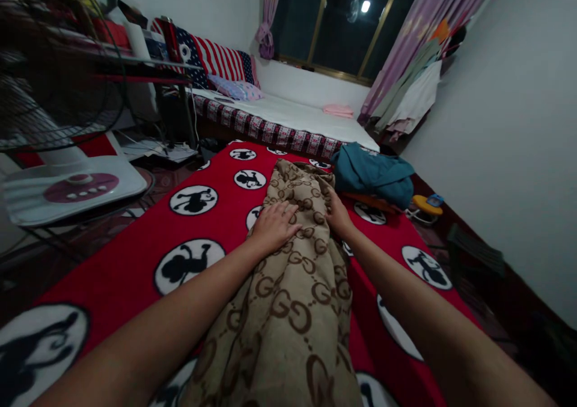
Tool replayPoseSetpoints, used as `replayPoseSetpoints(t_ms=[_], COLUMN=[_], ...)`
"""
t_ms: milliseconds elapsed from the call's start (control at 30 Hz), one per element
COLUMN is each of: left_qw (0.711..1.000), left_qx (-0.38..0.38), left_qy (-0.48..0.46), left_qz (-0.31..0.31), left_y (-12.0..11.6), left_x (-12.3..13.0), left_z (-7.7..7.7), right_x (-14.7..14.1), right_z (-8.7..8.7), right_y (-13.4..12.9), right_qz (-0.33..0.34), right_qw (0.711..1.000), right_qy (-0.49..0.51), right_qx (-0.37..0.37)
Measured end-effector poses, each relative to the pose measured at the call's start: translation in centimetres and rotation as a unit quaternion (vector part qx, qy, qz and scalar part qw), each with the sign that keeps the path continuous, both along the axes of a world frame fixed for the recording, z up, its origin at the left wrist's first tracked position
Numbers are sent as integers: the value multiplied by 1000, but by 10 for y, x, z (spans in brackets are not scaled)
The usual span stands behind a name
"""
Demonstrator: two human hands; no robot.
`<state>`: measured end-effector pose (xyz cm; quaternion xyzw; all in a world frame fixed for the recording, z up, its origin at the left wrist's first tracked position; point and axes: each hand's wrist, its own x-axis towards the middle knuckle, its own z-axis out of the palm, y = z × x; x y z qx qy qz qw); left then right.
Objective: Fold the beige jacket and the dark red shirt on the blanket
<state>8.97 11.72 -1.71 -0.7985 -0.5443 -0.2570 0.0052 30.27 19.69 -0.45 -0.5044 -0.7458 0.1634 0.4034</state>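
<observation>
From my remote seat I see the brown patterned cloth (293, 281) in the centre of the frame, lying lengthwise from the lower edge up to the upper middle, w/ many folds. The left hand (274, 228) rests flat on top of it, thumb apart, fingers rather straight and holding nothing. The right hand (339, 216) touches its right edge; its fingers are partly hidden, so I can't tell if they pinch the fabric.

I judge the cloth soft, light to medium in weight, not fragile and not very slippery. It'd wrinkle easily b/c it's so limp, so I would take it by both side edges near the far end, w/ a flat palm for smoothing.

Below it is the red blanket (130, 263) w/ round monkey prints, looking soft and a bit grippy. A teal garment (369, 175) lies bunched at upper right of centre. Behind: a bed (288, 109) w/ pale cover, and a dark window (345, 25). Left side: a fan (81, 190). Light is dim, esp. in the corners.
</observation>
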Motion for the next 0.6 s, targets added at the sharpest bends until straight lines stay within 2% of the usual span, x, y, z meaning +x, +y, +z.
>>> replayPoseSetpoints(t_ms=[67,133,200,267,333,367,400,500,600], left_qw=[1000,1000,999,996,991,988,985,965,913], left_qx=[-4,-12,-28,-56,-96,-117,-134,-163,-215], left_qy=[7,18,34,45,45,38,25,-51,-71], left_qz=[-4,-11,-26,-49,-77,-92,-110,-201,-340], left_y=[-2,-4,-6,-7,-10,-13,-19,-51,-100], left_x=[0,-1,-3,-8,-14,-18,-22,-33,-45], left_z=[1,2,3,6,16,23,31,59,72], right_x=[10,16,16,11,2,-3,-8,-19,-22], right_z=[8,20,37,53,64,66,65,52,37], right_y=[-42,-88,-133,-172,-201,-210,-217,-224,-224], right_qz=[47,122,232,334,403,420,423,393,405], right_qw=[994,973,935,883,838,826,825,852,854], right_qy=[-77,-142,-206,-269,-317,-328,-330,-317,-322], right_qx=[67,131,173,191,188,184,180,138,57])
